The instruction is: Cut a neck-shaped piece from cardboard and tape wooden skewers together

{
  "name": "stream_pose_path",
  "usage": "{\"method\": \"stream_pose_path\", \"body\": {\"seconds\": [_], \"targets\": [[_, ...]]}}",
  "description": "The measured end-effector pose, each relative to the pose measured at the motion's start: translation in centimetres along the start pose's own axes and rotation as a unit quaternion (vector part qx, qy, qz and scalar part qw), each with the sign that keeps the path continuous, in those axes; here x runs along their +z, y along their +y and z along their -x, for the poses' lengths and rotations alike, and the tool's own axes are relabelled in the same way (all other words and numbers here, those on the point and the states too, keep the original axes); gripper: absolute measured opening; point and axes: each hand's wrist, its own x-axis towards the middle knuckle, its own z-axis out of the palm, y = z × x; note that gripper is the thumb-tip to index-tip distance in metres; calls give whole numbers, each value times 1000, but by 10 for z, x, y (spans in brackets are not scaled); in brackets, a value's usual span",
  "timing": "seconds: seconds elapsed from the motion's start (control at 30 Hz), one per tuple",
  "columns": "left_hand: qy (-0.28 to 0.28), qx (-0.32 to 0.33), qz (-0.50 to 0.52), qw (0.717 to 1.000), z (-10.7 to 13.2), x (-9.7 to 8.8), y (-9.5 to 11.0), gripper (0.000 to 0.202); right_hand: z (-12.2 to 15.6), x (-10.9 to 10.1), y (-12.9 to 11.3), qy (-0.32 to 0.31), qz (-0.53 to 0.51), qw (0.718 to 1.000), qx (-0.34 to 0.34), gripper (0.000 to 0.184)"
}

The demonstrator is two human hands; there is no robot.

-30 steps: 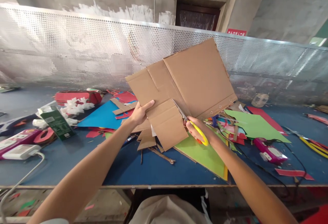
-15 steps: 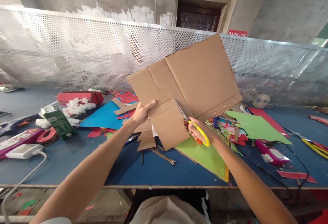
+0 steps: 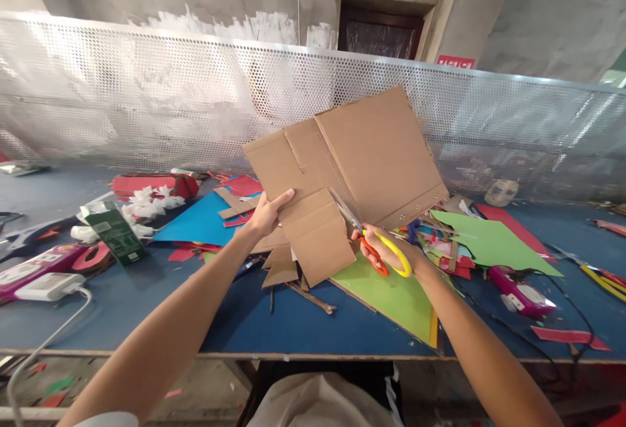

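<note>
Because you hold the flat brown corrugated cardboard sheet [image 3: 372, 153] up off the blue worktable [image 3: 147, 296], tilted toward you, the yellow-and-orange-handled scissors [image 3: 368, 236] have room on both faces of it. Your left hand [image 3: 267, 215] pinches the sheet's left edge, thumb on top, bracing it close to the cut. Your right hand [image 3: 391, 251] is curled through the handles, which stand spread, blades partly open in a slit from the lower edge, above a bright green paper sheet [image 3: 391, 296].
</note>
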Motion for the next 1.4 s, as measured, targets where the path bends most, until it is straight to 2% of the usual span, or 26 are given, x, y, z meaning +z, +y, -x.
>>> {"method": "stream_pose_path", "body": {"seconds": [0.23, 0.4, 0.57, 0.9, 1.1, 1.27, 1.4], "targets": [[-44, -17, -8, 999, 7, 13, -4, 67, -1, 7, -9, 45, 16, 999, -17, 69], [-20, -1, -2, 1000, 9, 19, -3, 68, 1, 4, -12, 18, -28, 999, -23, 72], [-18, -8, 1, 1000, 9, 20, -1, 68, 0, 0, -7, 4, -62, 998, 15, 78], [-29, -17, -8, 999, 8, 16, -1, 67, 7, -5, -14, -3, -57, 998, 17, 76], [-47, -37, -21, 998, 7, 13, 0, 63, 5, -3, -8, 11, -40, 999, 4, 69], [-76, -44, -24, 996, 11, 15, 2, 66, 3, 2, -11, 28, -60, 998, 9, 73], [-98, -61, -17, 993, 16, 20, 4, 59, 4, 3, -16, 39, -91, 995, 24, 77]]}}
